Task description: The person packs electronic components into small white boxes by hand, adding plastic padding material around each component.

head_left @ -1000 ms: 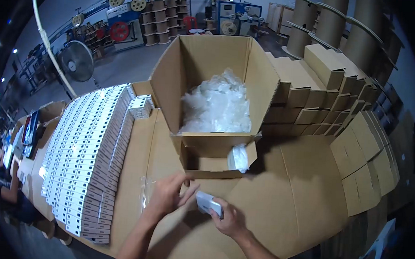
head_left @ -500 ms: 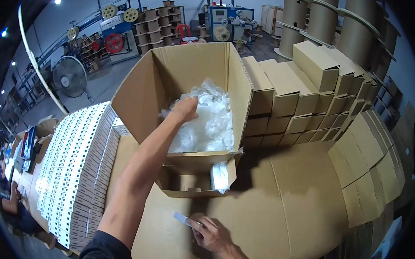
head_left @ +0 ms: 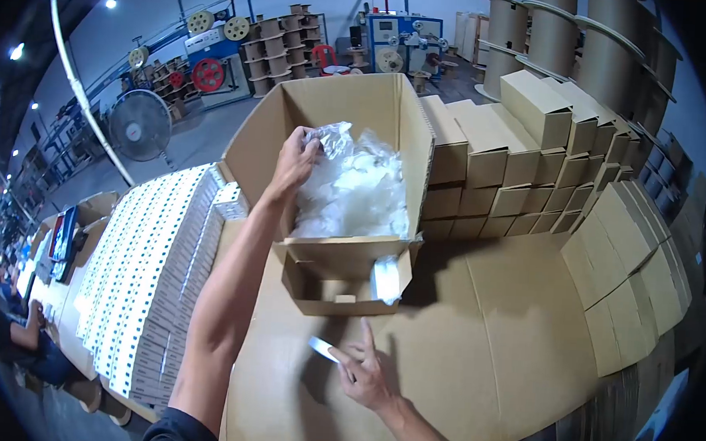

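Note:
My left hand [head_left: 296,162] is over the tall open carton [head_left: 250,135], fingers closed on a crinkled clear plastic bag [head_left: 335,138]. Below it, a heap of similar bags [head_left: 354,197] fills the carton. My right hand [head_left: 367,374] is low over the cardboard-covered table, pinching a thin, flat, pale piece [head_left: 324,348] whose kind does not show; its index finger points up and away. Between the hands stands a smaller open box [head_left: 340,308], with a white plastic-wrapped item [head_left: 386,280] upright at its right end.
Rows of small white boxes [head_left: 155,266] are stacked on the left. Brown cartons [head_left: 484,163] are piled at the back right, with flattened cardboard [head_left: 629,275] leaning beside them. A fan [head_left: 140,125] stands behind. Another person [head_left: 24,331] sits at far left.
My left hand has risen from the heap with a plastic bag in its fingers. My right hand has moved slightly up and right, its index finger now stretched out. The view has shifted slightly.

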Motion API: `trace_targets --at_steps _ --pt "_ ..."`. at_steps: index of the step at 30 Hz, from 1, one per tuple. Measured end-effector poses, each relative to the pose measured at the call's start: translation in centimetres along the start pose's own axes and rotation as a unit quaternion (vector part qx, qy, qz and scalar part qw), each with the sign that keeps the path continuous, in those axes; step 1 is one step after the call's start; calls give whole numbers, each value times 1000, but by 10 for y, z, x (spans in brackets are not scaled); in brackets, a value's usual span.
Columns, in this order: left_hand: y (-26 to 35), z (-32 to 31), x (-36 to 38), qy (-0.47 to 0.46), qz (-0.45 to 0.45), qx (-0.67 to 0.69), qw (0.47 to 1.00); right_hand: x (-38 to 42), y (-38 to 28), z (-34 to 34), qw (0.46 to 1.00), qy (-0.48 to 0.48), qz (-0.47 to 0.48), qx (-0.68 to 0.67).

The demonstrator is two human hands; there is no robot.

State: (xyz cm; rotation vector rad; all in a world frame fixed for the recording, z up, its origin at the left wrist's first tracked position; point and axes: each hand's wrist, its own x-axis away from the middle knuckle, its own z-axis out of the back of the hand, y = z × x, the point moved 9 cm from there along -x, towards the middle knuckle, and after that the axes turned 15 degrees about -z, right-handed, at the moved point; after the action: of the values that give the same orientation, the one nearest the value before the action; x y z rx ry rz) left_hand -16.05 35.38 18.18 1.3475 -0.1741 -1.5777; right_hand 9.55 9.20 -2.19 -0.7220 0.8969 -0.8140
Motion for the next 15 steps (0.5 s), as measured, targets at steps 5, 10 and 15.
trace_targets --at_steps 5,10,15 --pt "67 42 96 121 -53 76 988 4 3 1 998 -58 -28 24" --pt "78 24 264 126 35 38 991 1 -3 20 997 2 -64 -37" --pt "63 -7 351 104 60 19 993 10 47 15 941 10 -189 -280"
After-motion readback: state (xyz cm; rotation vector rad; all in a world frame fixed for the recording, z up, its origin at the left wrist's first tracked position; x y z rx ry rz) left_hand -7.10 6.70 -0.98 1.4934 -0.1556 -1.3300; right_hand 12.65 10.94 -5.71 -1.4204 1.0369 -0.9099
